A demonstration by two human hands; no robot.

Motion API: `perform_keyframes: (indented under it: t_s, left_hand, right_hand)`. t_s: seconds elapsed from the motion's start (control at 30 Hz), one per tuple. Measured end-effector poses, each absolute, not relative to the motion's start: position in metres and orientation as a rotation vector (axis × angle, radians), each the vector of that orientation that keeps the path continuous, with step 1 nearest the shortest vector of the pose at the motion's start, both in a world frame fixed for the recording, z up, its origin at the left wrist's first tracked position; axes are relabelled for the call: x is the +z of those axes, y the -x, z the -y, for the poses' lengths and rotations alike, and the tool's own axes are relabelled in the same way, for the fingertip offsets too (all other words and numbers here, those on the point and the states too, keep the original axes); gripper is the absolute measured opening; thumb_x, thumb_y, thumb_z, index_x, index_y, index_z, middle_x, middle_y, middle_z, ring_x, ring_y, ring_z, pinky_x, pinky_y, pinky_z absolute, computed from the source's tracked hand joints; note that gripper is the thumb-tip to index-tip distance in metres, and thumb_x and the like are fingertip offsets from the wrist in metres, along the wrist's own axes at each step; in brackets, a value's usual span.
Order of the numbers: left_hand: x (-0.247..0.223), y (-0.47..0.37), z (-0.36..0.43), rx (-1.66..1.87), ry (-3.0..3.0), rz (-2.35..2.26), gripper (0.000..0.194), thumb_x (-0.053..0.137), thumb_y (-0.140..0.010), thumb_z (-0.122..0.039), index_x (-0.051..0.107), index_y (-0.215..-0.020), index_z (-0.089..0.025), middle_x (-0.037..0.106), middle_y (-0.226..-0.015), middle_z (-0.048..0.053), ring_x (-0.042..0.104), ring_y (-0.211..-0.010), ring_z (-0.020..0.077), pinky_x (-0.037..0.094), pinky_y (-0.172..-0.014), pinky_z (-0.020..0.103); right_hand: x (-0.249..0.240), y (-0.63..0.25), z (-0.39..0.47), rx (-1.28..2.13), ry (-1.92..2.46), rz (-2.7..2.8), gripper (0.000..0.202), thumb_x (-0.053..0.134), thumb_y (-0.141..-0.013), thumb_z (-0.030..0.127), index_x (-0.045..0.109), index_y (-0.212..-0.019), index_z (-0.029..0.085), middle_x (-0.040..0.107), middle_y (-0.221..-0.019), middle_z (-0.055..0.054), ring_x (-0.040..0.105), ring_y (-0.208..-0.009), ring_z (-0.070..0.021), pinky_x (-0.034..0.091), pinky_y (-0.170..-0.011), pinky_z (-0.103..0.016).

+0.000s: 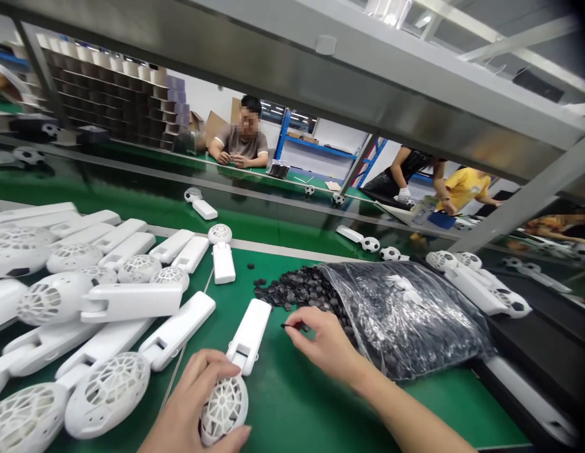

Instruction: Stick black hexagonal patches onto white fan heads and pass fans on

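Observation:
My left hand (198, 402) is wrapped round the round grille head of a white handheld fan (250, 330), whose handle points away from me on the green work surface. To its right, my right hand (321, 343) pinches a small black piece (285, 325) between thumb and forefinger. Just beyond that hand lies a heap of small black pieces (299, 286), spilling from the mouth of a clear plastic bag (415, 321). The bag is full of the same dark pieces.
Many white fans (113, 390) lie piled on the left. A green conveyor belt (268, 220) runs across, carrying a few fans, some with black football patches. More fans (481, 283) rest behind the bag. A metal beam (292, 69) crosses overhead. Other people work beyond the belt.

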State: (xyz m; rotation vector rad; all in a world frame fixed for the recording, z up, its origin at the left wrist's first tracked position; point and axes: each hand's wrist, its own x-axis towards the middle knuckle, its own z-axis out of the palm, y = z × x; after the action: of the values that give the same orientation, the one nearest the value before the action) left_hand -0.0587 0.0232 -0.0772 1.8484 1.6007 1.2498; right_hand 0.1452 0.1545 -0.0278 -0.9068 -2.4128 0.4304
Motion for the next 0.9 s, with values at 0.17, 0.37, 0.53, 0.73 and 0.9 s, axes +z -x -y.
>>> perform_keyframes:
  t_s: [0.17, 0.37, 0.53, 0.73, 0.9]
  left_hand:
    - [-0.063, 0.073, -0.017, 1.117, -1.754, -1.601, 0.035, 0.053, -0.070, -0.019, 0.049, -0.104, -0.023, 0.053, -0.109, 0.004, 0.052, -0.103, 0.0201, 0.041, -0.092, 0.033]
    - [-0.062, 0.076, -0.016, 1.046, -1.691, -1.565, 0.037, 0.058, -0.070, -0.021, 0.049, -0.106, -0.023, 0.050, -0.112, 0.003, 0.050, -0.106, 0.0194, 0.040, -0.094, 0.034]
    - [-0.063, 0.075, -0.016, 1.072, -1.702, -1.530, 0.037, 0.059, -0.069, -0.019, 0.048, -0.104, -0.022, 0.050, -0.110, 0.003, 0.049, -0.105, 0.0177, 0.039, -0.093, 0.033]
    - [-0.068, 0.071, -0.018, 1.183, -1.699, -1.533, 0.035, 0.061, -0.070, -0.021, 0.047, -0.102, -0.021, 0.050, -0.106, 0.004, 0.050, -0.101, 0.0175, 0.041, -0.089, 0.032]
    - [-0.068, 0.066, -0.019, 1.220, -1.683, -1.592, 0.032, 0.058, -0.069, -0.016, 0.046, -0.098, -0.021, 0.051, -0.101, 0.003, 0.051, -0.097, 0.0170, 0.042, -0.085, 0.032]
  right_hand:
    - [-0.026, -0.137, -0.126, 0.734, 0.588, 2.501, 0.005, 0.056, -0.085, 0.018, 0.061, -0.085, 0.020, 0.067, -0.082, 0.000, 0.060, -0.078, -0.0134, 0.040, -0.076, -0.028]
    - [-0.041, -0.117, -0.114, 0.803, 0.336, 2.572, 0.001, 0.062, -0.083, 0.019, 0.063, -0.083, 0.020, 0.067, -0.082, 0.000, 0.060, -0.079, -0.0130, 0.040, -0.075, -0.028]
    - [-0.043, -0.100, -0.115, 0.819, 0.246, 2.565, 0.003, 0.064, -0.081, 0.021, 0.062, -0.080, 0.019, 0.067, -0.077, 0.001, 0.061, -0.076, -0.0129, 0.039, -0.074, -0.029]
    - [-0.041, -0.093, -0.120, 0.854, 0.231, 2.579, 0.011, 0.061, -0.084, 0.027, 0.061, -0.077, 0.018, 0.066, -0.075, 0.000, 0.059, -0.074, -0.0133, 0.038, -0.071, -0.029]
    - [-0.030, -0.090, -0.125, 0.933, 0.282, 2.691, 0.011, 0.064, -0.081, 0.026, 0.060, -0.074, 0.019, 0.064, -0.077, 0.002, 0.057, -0.077, -0.0137, 0.037, -0.072, -0.029]
